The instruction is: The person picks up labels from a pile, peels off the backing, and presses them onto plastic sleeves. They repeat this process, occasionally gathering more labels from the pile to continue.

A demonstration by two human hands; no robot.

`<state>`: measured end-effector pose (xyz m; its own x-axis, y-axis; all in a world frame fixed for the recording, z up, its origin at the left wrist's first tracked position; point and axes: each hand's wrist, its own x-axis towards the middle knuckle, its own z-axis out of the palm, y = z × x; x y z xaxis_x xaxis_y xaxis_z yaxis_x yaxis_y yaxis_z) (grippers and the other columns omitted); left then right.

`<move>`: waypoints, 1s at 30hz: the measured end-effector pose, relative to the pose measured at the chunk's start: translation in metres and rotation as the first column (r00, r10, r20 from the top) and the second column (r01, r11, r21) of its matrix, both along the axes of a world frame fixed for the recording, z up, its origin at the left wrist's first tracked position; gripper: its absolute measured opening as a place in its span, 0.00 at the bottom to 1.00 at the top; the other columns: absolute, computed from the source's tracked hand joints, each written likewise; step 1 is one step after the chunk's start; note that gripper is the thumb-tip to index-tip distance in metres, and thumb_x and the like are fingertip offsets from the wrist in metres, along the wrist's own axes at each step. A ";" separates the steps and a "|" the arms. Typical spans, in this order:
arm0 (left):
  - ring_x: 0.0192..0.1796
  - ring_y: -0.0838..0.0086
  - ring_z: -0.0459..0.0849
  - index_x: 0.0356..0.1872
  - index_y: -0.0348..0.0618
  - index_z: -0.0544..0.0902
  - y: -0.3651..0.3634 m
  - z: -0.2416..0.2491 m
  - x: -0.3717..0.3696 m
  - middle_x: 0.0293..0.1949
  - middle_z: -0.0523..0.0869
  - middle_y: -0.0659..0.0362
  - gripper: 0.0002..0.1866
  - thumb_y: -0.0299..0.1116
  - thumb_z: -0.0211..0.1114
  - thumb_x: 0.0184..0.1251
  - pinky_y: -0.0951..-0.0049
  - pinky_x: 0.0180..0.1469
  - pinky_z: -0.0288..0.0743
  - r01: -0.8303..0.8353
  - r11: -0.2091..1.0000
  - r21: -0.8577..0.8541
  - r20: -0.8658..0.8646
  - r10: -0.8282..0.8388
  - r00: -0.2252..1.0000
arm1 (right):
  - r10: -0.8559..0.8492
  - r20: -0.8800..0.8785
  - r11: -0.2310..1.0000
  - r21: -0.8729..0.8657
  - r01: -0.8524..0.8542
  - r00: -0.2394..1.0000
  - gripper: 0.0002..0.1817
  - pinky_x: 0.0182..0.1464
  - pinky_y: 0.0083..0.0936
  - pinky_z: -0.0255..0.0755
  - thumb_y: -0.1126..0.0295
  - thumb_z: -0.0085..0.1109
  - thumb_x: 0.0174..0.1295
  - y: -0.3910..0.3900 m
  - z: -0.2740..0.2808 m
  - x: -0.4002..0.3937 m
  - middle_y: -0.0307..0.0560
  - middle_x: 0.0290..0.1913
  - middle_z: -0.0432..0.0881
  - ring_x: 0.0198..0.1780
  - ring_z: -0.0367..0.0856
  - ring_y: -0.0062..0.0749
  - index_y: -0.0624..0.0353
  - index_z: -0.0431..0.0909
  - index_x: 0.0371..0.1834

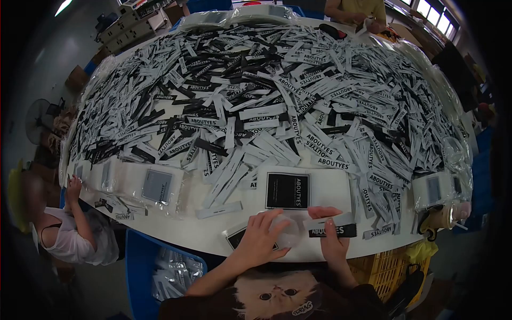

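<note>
Black and white, the printed sachets (348, 231) are pinched as a small bundle between thumb and fingers of the right hand (335, 244), over the near edge of the tabletop (184, 221). Long axis: sideways, roughly parallel to that edge, with one end turned towards a clear pouch (292, 232). Pouch lies directly to the left of the bundle, at about the same level; whether the two touch cannot be told. Pouch is pinched by the left hand (258, 234), fingers curled; right hand is the nearer to the sachets.

Beneath the left hand, a dark-labelled packet (234, 238) is partly covered. Just beyond both hands, a black label (288, 190) is seen on a pale stack. Farther out, loose sachets (213, 120) are heaped. Below, at left, filled packs (176, 272) are held in a blue bin (136, 236); a co-worker (80, 234) is seen beyond.
</note>
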<state>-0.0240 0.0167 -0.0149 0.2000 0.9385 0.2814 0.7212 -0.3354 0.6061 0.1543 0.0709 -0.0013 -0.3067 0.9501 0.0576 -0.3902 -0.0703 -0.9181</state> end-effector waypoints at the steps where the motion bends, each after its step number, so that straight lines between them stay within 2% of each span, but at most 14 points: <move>1: 0.56 0.53 0.66 0.54 0.48 0.66 0.002 0.001 0.001 0.57 0.67 0.49 0.38 0.37 0.76 0.37 0.56 0.53 0.63 0.010 0.998 -0.058 -0.019 -0.011 1.000 | -0.056 -0.160 0.998 0.027 0.061 0.986 0.10 0.64 0.38 0.59 0.72 0.37 0.69 0.001 0.002 0.000 0.58 0.50 0.76 0.59 0.70 0.42 0.65 0.67 0.47; 2: 0.56 0.53 0.66 0.54 0.48 0.66 0.003 0.002 0.005 0.57 0.67 0.49 0.38 0.37 0.76 0.37 0.56 0.53 0.63 0.019 0.998 -0.058 -0.017 -0.020 1.000 | -0.002 -0.206 0.995 0.101 0.023 0.979 0.10 0.66 0.43 0.56 0.72 0.36 0.70 0.002 0.005 0.001 0.61 0.52 0.74 0.61 0.68 0.48 0.65 0.66 0.46; 4: 0.57 0.55 0.66 0.56 0.50 0.66 0.003 0.002 0.013 0.58 0.66 0.50 0.39 0.39 0.75 0.37 0.58 0.55 0.60 -0.009 1.000 0.010 0.294 0.006 0.956 | 0.076 -0.128 0.988 0.141 -0.058 0.989 0.09 0.65 0.41 0.57 0.72 0.37 0.70 0.008 -0.001 -0.005 0.61 0.54 0.74 0.62 0.68 0.47 0.64 0.66 0.45; 6: 0.58 0.54 0.65 0.56 0.49 0.66 0.001 0.000 0.016 0.59 0.65 0.49 0.40 0.39 0.76 0.37 0.57 0.56 0.59 -0.032 0.998 0.056 0.295 0.014 0.955 | 0.204 0.012 0.971 0.123 -0.204 0.979 0.09 0.66 0.38 0.56 0.73 0.39 0.69 0.006 -0.003 -0.015 0.62 0.56 0.74 0.64 0.66 0.44 0.64 0.69 0.45; 11: 0.54 0.58 0.71 0.61 0.49 0.63 0.001 0.013 0.003 0.58 0.68 0.49 0.42 0.40 0.75 0.43 0.60 0.54 0.65 -0.063 0.996 0.067 0.270 0.042 0.962 | 0.170 0.035 0.980 -0.109 -0.165 0.985 0.11 0.61 0.33 0.63 0.79 0.48 0.64 -0.007 -0.010 -0.015 0.59 0.53 0.76 0.60 0.71 0.40 0.65 0.69 0.49; 13: 0.38 0.59 0.80 0.60 0.47 0.66 -0.003 0.023 -0.012 0.46 0.80 0.51 0.34 0.40 0.70 0.52 0.69 0.43 0.73 -0.091 0.907 -0.411 0.422 0.278 0.863 | 0.138 0.023 0.978 -0.158 -0.133 0.990 0.14 0.59 0.32 0.65 0.81 0.51 0.62 -0.008 -0.012 -0.014 0.58 0.53 0.76 0.58 0.73 0.39 0.65 0.69 0.50; 14: 0.23 0.63 0.80 0.54 0.42 0.74 -0.004 0.015 -0.023 0.27 0.83 0.53 0.22 0.34 0.66 0.58 0.76 0.32 0.74 -0.047 0.894 -0.446 0.357 0.226 0.906 | 0.111 -0.058 0.979 -0.168 -0.119 0.992 0.15 0.56 0.29 0.68 0.83 0.52 0.60 -0.008 -0.008 -0.016 0.57 0.53 0.76 0.54 0.75 0.37 0.66 0.69 0.51; 15: 0.23 0.63 0.80 0.54 0.42 0.74 -0.005 0.016 -0.030 0.27 0.83 0.53 0.22 0.34 0.66 0.58 0.76 0.32 0.74 -0.044 0.894 -0.447 0.363 0.226 0.904 | 0.082 -0.139 0.978 -0.180 -0.107 0.987 0.17 0.53 0.27 0.70 0.84 0.54 0.57 -0.007 -0.004 -0.017 0.57 0.53 0.76 0.51 0.78 0.36 0.66 0.70 0.51; 19: 0.22 0.63 0.78 0.43 0.39 0.81 -0.003 0.023 -0.037 0.23 0.80 0.50 0.11 0.32 0.61 0.62 0.74 0.27 0.71 0.039 0.890 -0.455 0.308 0.116 0.944 | -0.217 0.278 0.973 0.140 0.184 0.936 0.17 0.43 0.22 0.74 0.81 0.58 0.56 0.013 0.004 -0.005 0.51 0.42 0.83 0.40 0.81 0.28 0.67 0.73 0.50; 21: 0.22 0.63 0.78 0.43 0.40 0.81 -0.006 0.023 -0.036 0.23 0.80 0.50 0.10 0.32 0.60 0.63 0.73 0.27 0.70 0.028 0.908 -0.419 0.331 0.124 0.935 | 0.069 0.690 0.930 0.217 -0.296 0.721 0.11 0.40 0.19 0.72 0.77 0.58 0.58 0.020 0.015 0.000 0.45 0.35 0.84 0.36 0.80 0.23 0.67 0.78 0.45; 23: 0.22 0.61 0.78 0.41 0.40 0.81 -0.006 0.025 -0.037 0.22 0.79 0.50 0.09 0.31 0.60 0.63 0.73 0.27 0.70 0.035 0.927 -0.375 0.404 0.129 0.906 | 0.253 0.609 0.941 0.028 -0.338 0.752 0.08 0.37 0.16 0.71 0.75 0.57 0.60 0.018 0.012 0.003 0.43 0.33 0.85 0.34 0.78 0.18 0.66 0.81 0.40; 25: 0.22 0.60 0.78 0.40 0.41 0.82 -0.007 0.029 -0.040 0.22 0.79 0.50 0.08 0.31 0.60 0.63 0.73 0.26 0.70 0.127 0.917 -0.378 0.433 0.054 0.900 | 0.628 0.368 0.778 -0.262 -0.571 0.686 0.09 0.36 0.15 0.69 0.74 0.59 0.59 0.026 0.000 0.015 0.40 0.32 0.84 0.33 0.75 0.15 0.65 0.81 0.41; 28: 0.22 0.59 0.78 0.38 0.41 0.82 -0.011 0.028 -0.029 0.22 0.79 0.51 0.07 0.31 0.61 0.62 0.72 0.26 0.70 0.201 0.897 -0.392 0.434 -0.013 0.901 | 0.819 0.213 0.572 -0.378 -0.728 0.533 0.09 0.35 0.15 0.68 0.72 0.60 0.59 0.031 -0.020 0.013 0.36 0.29 0.82 0.33 0.71 0.12 0.65 0.81 0.40; 30: 0.23 0.59 0.78 0.37 0.40 0.82 -0.011 0.026 -0.025 0.22 0.80 0.51 0.08 0.32 0.62 0.61 0.72 0.26 0.70 0.192 0.900 -0.391 0.398 -0.022 0.917 | 0.844 0.323 0.526 -0.345 -0.778 0.427 0.10 0.36 0.15 0.68 0.70 0.60 0.59 0.036 -0.020 0.005 0.34 0.29 0.80 0.33 0.71 0.12 0.65 0.81 0.39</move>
<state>-0.0486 0.0057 0.0107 0.2650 0.9627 -0.0540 0.3852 -0.0543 0.9212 0.1597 0.1073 -0.0214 -0.8964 0.2344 -0.3762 0.3114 -0.2711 -0.9108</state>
